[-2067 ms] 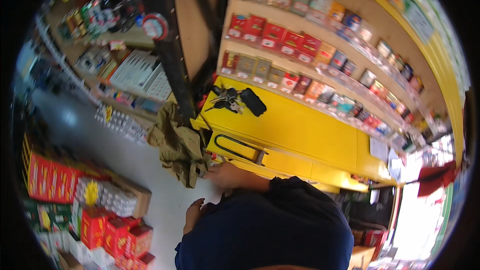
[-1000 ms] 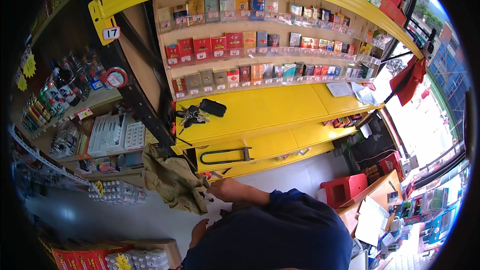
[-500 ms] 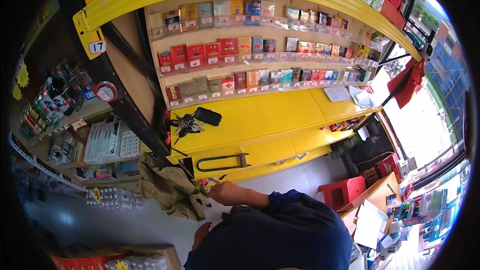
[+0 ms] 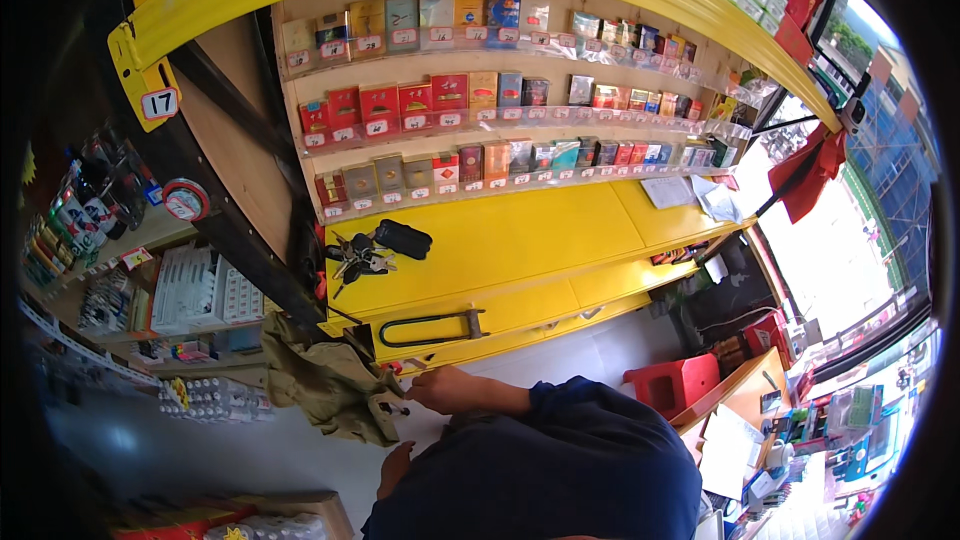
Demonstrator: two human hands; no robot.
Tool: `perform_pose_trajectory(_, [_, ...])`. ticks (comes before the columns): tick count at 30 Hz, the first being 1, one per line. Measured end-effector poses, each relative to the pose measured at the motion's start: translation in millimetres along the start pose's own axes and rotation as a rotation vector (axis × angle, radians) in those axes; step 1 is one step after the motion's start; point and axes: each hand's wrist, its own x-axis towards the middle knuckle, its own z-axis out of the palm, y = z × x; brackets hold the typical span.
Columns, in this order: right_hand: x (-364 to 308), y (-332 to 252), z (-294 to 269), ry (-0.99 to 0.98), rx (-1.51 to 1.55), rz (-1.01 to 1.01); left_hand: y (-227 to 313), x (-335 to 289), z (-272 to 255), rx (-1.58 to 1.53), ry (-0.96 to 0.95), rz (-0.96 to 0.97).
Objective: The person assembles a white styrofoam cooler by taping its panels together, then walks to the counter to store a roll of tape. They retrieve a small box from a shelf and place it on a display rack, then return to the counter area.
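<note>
My right hand (image 4: 442, 390), at the end of a dark blue sleeve (image 4: 610, 440), is in front of the yellow counter's lower edge. Its fingers are curled, and whatever they hold is hidden. Below it, my left hand (image 4: 395, 470) shows only partly beside my body, its fingers mostly out of sight. Just left of both hands hangs a crumpled olive-green cloth (image 4: 330, 380), perhaps a garment or a bag. A U-shaped lock (image 4: 430, 328) with a dark shackle lies above my right hand. On the yellow counter (image 4: 520, 230) rest a bunch of keys (image 4: 360, 258) and a black case (image 4: 403, 238).
Shelves of cigarette packs (image 4: 430, 100) rise behind the counter. A dark post (image 4: 240, 250) stands at the left, beside shelves of cans and boxes. To the right are a red stool (image 4: 675, 385) and a wooden desk (image 4: 745, 390) with papers. Packs of bottles (image 4: 215, 400) stand at floor level.
The whole view has shifted slightly, so the counter and shelves sit further left. My right hand's fingers look more curled than before. The keys and lock have not moved on the counter.
</note>
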Motion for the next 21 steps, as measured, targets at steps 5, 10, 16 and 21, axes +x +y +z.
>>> perform_pose_trajectory(5, [13.5,11.0,4.4,-0.101,0.007,0.014,-5.0,12.8,8.3,-0.053,-0.008,-0.105])
perform_pose_trajectory(10, [28.6,7.6,-0.4,-0.141,0.017,-0.04,-50.9,45.1,45.3,-0.265,-0.056,-0.175])
perform_pose_trajectory(16, [19.8,14.7,-10.8,-0.131,0.01,-0.002,-53.2,58.9,34.8,-0.129,-0.04,-0.032])
perform_pose_trajectory(21, [-6.7,34.9,-3.0,-0.039,-0.003,0.088,-15.5,59.7,1.9,-0.03,-0.074,0.027])
